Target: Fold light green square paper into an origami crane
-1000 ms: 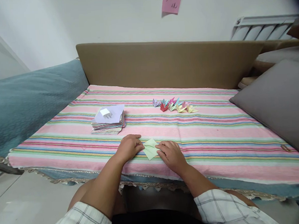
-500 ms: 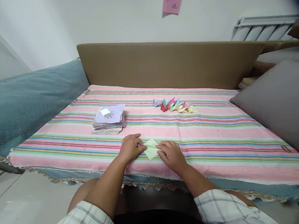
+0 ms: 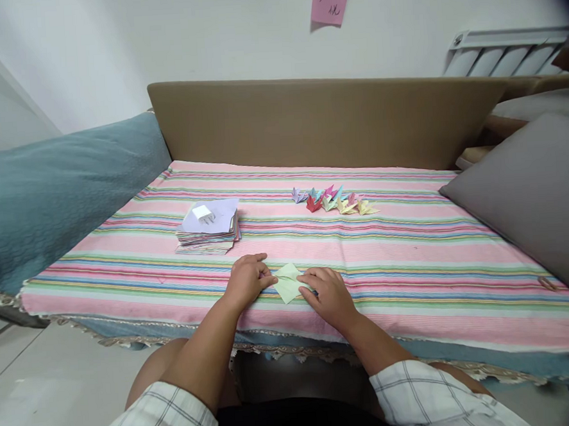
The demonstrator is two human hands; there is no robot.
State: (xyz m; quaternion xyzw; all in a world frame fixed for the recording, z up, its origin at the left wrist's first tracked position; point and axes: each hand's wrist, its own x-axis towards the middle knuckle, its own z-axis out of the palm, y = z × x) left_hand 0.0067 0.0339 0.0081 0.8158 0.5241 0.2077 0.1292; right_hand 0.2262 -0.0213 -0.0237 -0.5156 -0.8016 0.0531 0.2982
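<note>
A small light green sheet of origami paper (image 3: pixel 288 290), turned like a diamond with creases across it, lies on the striped cloth (image 3: pixel 387 245) near the front edge. At its left corner my left hand (image 3: pixel 248 281) pinches the paper between thumb and finger. My right hand (image 3: pixel 328 294) has its thumb and fingers closed on the right corner. Further back sits a group of folded paper cranes (image 3: pixel 329 200) in purple, blue, red, pink, green and yellow. Left of my hands stands a stack of paper squares (image 3: pixel 207 238) with a white plug adapter (image 3: pixel 202 213) on top.
A grey cushion (image 3: pixel 528 185) leans at the right, with a small brown clip-like item (image 3: pixel 546 283) beside it. The brown sofa back (image 3: pixel 308 125) rises behind, and a blue covered armrest (image 3: pixel 71 194) borders the left. A pink note (image 3: pixel 330 1) hangs on the wall.
Both hands stay at the green paper's corners, almost still. The whole view has shifted very slightly.
</note>
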